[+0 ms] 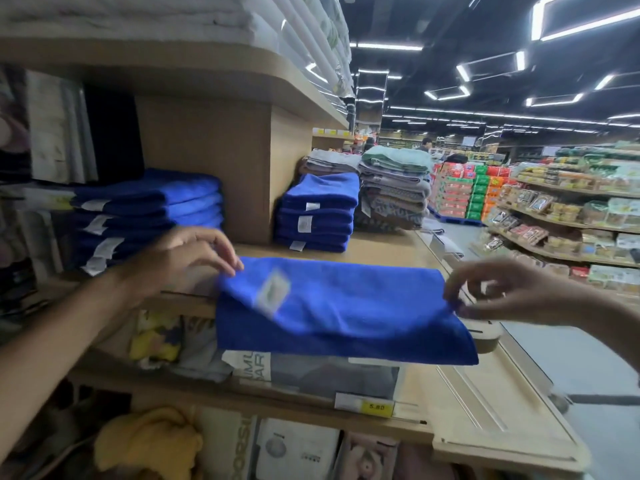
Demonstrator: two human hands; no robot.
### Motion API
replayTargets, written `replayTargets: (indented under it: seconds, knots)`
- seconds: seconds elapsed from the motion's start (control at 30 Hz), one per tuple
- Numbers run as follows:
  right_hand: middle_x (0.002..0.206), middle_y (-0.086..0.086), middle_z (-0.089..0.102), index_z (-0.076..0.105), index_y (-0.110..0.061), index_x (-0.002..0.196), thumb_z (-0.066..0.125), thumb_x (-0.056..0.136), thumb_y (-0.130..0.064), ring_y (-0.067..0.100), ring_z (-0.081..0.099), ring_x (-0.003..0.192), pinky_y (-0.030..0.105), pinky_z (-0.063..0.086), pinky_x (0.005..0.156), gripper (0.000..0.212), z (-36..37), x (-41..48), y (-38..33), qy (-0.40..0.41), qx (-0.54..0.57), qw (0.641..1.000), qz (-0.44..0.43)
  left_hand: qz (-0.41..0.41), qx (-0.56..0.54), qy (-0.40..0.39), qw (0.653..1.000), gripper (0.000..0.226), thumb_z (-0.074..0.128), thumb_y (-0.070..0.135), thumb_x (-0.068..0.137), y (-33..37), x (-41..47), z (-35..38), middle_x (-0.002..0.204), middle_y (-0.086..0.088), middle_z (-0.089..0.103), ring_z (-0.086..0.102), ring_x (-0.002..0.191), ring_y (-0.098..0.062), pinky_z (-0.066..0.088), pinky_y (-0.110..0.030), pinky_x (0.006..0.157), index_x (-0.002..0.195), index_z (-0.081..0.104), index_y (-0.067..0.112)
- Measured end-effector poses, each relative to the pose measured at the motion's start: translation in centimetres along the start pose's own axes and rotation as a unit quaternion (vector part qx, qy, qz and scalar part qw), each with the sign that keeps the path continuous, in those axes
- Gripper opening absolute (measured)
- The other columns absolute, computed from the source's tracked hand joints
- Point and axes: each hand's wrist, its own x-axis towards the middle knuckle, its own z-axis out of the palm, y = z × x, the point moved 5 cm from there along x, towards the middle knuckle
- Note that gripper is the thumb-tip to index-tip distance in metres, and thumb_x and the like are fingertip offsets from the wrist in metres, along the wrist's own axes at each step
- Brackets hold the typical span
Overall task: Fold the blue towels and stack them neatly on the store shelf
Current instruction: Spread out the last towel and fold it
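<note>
A blue towel (346, 313) with a white label lies half folded over the front edge of the wooden shelf (391, 251), its lower layer hanging down. My left hand (187, 258) pinches the towel's upper left corner. My right hand (502, 289) pinches the upper right corner. Behind my left hand sits a stack of folded blue towels (152, 216) with white tags. A second folded blue stack (318, 213) stands on the shelf to the right of a wooden divider (207, 168).
Grey and green folded towels (394, 188) are piled behind the second blue stack. White linens fill the upper shelf (173, 60). Packaged goods and a yellow price tag (375, 407) sit on the lower shelves. An aisle with food shelves (561, 216) lies to the right.
</note>
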Motion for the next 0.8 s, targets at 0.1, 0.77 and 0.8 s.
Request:
replayTargets:
  seconds: [0.1, 0.77, 0.8]
  knots:
    - [0.075, -0.007, 0.064, 0.077, -0.039, 0.091, 0.071, 0.072, -0.073, 0.006, 0.051, 0.064, 0.025, 0.036, 0.062, 0.04, 1.6, -0.9, -0.9, 0.008, -0.072, 0.997, -0.002, -0.007, 0.136, 0.028, 0.99, 0.023, 0.055, 0.028, 0.082, -1.3, -0.9, 0.9, 0.091, -0.008, 0.076, 0.069, 0.093, -0.031, 0.051, -0.043, 0.091, 0.083, 0.077, 0.021]
    - [0.169, -0.008, 0.017, 0.023, -0.022, 0.159, 0.009, 0.081, -0.09, 0.013, 0.012, 0.155, 0.037, 0.014, 0.122, 0.105, 9.2, 8.4, 0.9, 0.001, -0.216, 0.963, 0.159, -0.16, 0.471, -0.123, 0.859, 0.075, 0.014, 0.063, 0.099, -6.5, 5.6, 11.1, 0.169, 0.009, 0.002, 0.001, 0.155, -0.006, 0.001, -0.036, 0.124, 0.162, 0.009, 0.022]
    - [0.169, -0.007, 0.017, 0.023, -0.021, 0.16, 0.012, 0.087, -0.085, 0.013, 0.012, 0.155, 0.038, 0.014, 0.121, 0.098, 8.7, 9.5, 1.4, -0.001, -0.214, 0.963, 0.166, -0.167, 0.473, -0.135, 0.854, 0.073, 0.015, 0.061, 0.101, -6.8, 7.0, 11.0, 0.169, 0.008, 0.001, 0.0, 0.155, -0.008, 0.001, -0.038, 0.125, 0.162, 0.007, 0.021]
